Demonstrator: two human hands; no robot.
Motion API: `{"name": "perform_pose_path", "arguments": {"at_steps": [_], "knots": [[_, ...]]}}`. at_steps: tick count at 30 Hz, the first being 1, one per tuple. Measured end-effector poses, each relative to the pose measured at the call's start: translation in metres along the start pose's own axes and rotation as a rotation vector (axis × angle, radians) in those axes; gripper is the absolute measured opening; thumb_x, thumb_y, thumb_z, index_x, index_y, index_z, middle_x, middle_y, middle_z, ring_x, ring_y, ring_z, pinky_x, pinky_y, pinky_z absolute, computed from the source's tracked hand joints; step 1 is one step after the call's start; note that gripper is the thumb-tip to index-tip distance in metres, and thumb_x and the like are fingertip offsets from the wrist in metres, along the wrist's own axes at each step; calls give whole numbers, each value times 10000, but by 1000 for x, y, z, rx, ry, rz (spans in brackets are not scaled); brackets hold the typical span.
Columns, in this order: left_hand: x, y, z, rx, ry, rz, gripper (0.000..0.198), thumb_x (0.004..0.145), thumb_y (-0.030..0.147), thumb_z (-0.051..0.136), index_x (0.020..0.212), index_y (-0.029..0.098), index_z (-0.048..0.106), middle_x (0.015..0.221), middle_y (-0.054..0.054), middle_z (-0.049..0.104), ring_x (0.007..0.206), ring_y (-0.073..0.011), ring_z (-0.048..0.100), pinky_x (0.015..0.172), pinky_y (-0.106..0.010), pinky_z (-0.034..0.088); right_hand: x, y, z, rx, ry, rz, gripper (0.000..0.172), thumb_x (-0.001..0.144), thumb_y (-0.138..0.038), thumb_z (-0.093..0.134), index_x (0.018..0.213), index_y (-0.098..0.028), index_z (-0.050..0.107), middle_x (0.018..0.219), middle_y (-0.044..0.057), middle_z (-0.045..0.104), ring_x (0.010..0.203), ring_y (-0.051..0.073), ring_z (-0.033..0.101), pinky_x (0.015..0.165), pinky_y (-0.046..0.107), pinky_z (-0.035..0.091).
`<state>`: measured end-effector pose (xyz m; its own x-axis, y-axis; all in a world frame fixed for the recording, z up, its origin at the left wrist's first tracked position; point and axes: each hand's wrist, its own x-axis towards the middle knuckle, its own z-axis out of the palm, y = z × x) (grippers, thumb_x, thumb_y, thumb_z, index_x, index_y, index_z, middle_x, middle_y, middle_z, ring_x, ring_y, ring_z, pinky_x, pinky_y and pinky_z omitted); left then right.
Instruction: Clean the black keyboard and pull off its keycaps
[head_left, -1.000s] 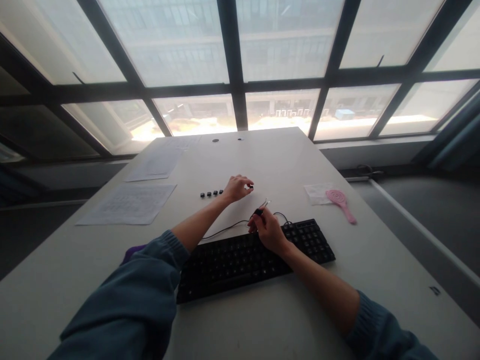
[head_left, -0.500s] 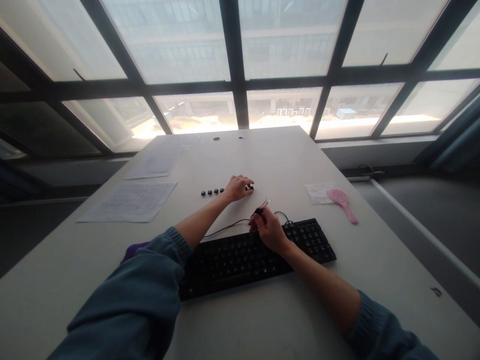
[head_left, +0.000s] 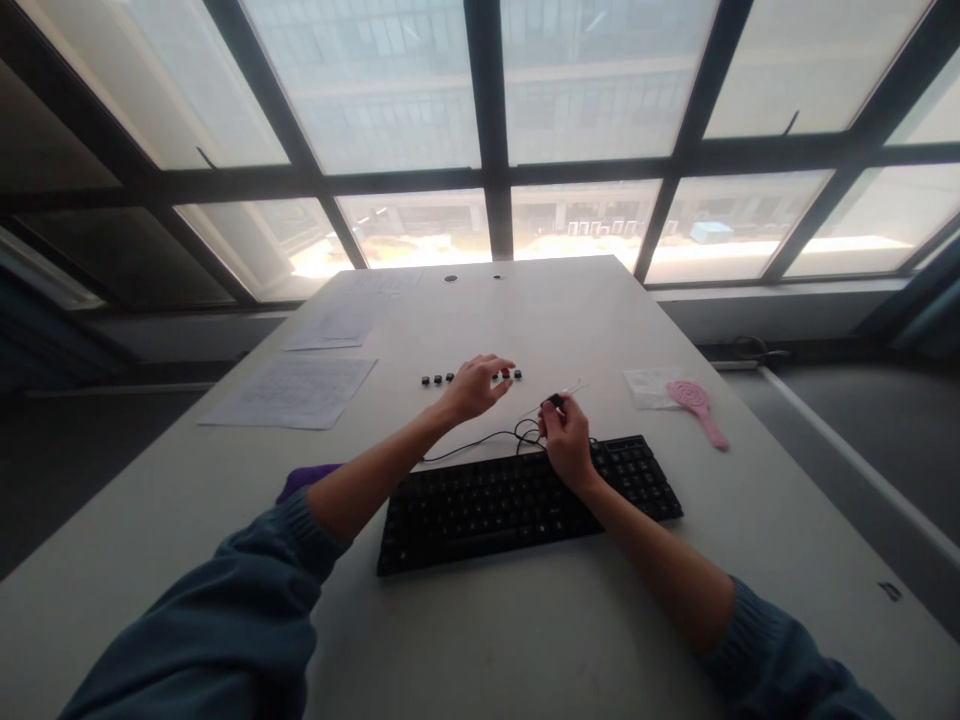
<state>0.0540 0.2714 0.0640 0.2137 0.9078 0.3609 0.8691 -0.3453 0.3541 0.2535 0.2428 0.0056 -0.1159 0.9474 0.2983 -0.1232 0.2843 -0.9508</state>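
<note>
The white table (head_left: 570,320) lies bare below the keyboard (head_left: 480,515) at centre, its right edge slanting to the lower right. My left hand (head_left: 474,388) — thumb and forefinger apart — is at the mid-frame keycap row (head_left: 438,379); my right hand (head_left: 568,438) pinches a small black wire-ended tool (head_left: 553,400).

We are looking through one head-worn camera, facing forward and down over the white table (head_left: 465,650), with the keyboard (head_left: 487,512) lying near and the windows (head_left: 401,85) standing well beyond.

The keyboard (head_left: 487,515) looks plastic, the tabletop (head_left: 555,320) smooth, the sleeves (head_left: 202,600) matt cloth.
</note>
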Motion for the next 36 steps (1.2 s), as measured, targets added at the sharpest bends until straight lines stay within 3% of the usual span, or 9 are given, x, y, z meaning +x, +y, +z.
{"name": "perform_pose_path", "arguments": {"at_steps": [2,5,10,13,22,28,36], "knots": [[-22,20,-9,-51,-4,-14,244,910,258,601,1119,194,710,1023,-56,732,931,-207,663,915,-366,506,3,-3,-3,7,-6,7,254,946,-453,539,845,-226,484,636,-32,538,519,125,505,475,241,408],[-52,45,-13,-126,-10,-66,217,910,256,596,1069,188,728,977,-60,745,873,-197,683,856,-345,537,2,-4,-11,-56,-135,-10,227,940,-417,541,831,-224,490,624,-33,520,519,127,474,478,247,375],[-83,68,1,-260,45,-93,202,917,227,589,1059,198,730,953,-56,733,830,-177,682,777,-308,555,-5,-4,-21,-299,-343,-163,131,934,-310,528,850,-211,544,692,-15,564,632,154,499,605,271,399],[-90,71,13,-302,27,-134,192,884,215,642,1055,199,727,989,-59,726,830,-183,680,769,-313,561,-7,-7,-21,-338,-433,-199,128,944,-276,503,848,-209,555,769,8,616,712,172,540,681,288,417],[-98,66,39,-343,-3,-173,196,910,165,586,1015,214,743,914,-41,714,823,-188,663,780,-309,528,-4,-9,-18,-409,-493,-185,164,928,-233,486,766,-219,507,708,-7,581,661,164,505,633,271,385],[-101,63,42,-386,-12,-178,191,955,208,558,922,208,746,920,-46,731,839,-199,664,785,-307,507,-3,-8,-16,-445,-530,-167,181,933,-230,492,753,-225,475,699,-15,557,653,163,495,628,274,370],[-102,64,41,-387,-20,-134,166,956,216,578,887,202,728,916,-36,731,860,-199,655,802,-308,488,-10,-8,-20,-476,-553,-265,161,943,-202,496,784,-226,492,777,13,571,710,181,519,675,286,392]]}}
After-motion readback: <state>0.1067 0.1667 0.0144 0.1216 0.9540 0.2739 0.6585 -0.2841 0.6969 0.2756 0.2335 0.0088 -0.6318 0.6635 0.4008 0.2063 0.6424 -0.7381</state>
